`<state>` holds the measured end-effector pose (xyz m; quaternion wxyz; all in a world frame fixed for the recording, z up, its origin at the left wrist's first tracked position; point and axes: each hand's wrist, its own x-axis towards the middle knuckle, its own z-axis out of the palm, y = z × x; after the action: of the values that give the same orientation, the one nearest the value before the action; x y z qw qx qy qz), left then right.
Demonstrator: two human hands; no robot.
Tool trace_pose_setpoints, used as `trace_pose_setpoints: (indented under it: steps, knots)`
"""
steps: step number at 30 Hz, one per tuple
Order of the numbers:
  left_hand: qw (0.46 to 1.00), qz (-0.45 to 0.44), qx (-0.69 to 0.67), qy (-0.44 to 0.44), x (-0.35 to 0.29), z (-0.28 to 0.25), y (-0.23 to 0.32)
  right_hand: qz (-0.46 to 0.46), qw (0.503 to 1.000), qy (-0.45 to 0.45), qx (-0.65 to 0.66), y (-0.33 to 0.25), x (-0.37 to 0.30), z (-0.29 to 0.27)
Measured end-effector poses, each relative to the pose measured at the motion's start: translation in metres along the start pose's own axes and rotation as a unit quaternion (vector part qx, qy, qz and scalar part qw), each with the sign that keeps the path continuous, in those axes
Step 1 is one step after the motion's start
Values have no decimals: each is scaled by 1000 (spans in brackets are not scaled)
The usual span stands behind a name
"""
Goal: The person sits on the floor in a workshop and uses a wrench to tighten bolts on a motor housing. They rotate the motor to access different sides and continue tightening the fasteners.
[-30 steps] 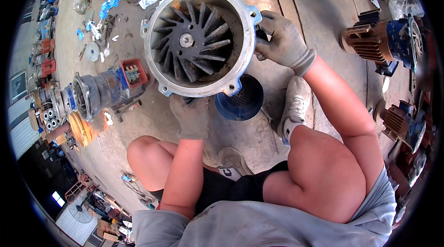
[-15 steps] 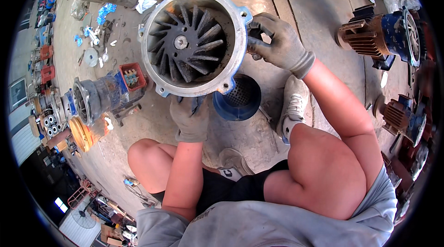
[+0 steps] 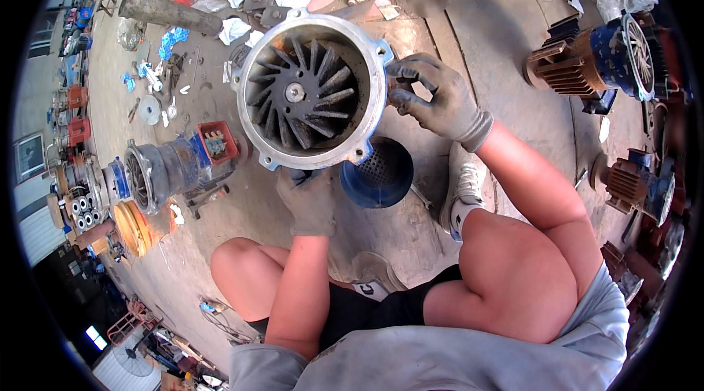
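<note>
A round metal motor housing with bolt lugs and traces of blue paint stands in front of me, its open end facing up. Inside it sits a dark finned rotor around a shaft end. My left hand, in a grey glove, is against the housing's near side; its fingers mostly vanish under the rim. At the right side of the rim is my gloved right hand, thumb and fingers curled together around something small that I cannot make out. Below the housing a blue perforated fan cover lies on the floor.
Another motor with a red terminal box lies at the left. Two rusty finned motors, one larger and one smaller, are at the right. A log, rags and scrap lie at the far side. My shoe is near the fan cover.
The whole view has shifted, so housing and floor items appear lower, and the housing looks slightly smaller. Both hands keep their places beside the housing.
</note>
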<state>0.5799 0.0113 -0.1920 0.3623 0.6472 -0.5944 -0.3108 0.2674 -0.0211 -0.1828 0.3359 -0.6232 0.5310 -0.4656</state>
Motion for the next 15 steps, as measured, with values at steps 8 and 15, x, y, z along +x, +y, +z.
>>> trace_pose_setpoints:
  steps: [8,15]
  knots:
    - [982,-55,-179,16,-3,10,25,14,994,6,-112,-59,-24,-71]
    - [994,-57,-93,-3,4,5,21,23,972,75,-221,-210,-36,-150]
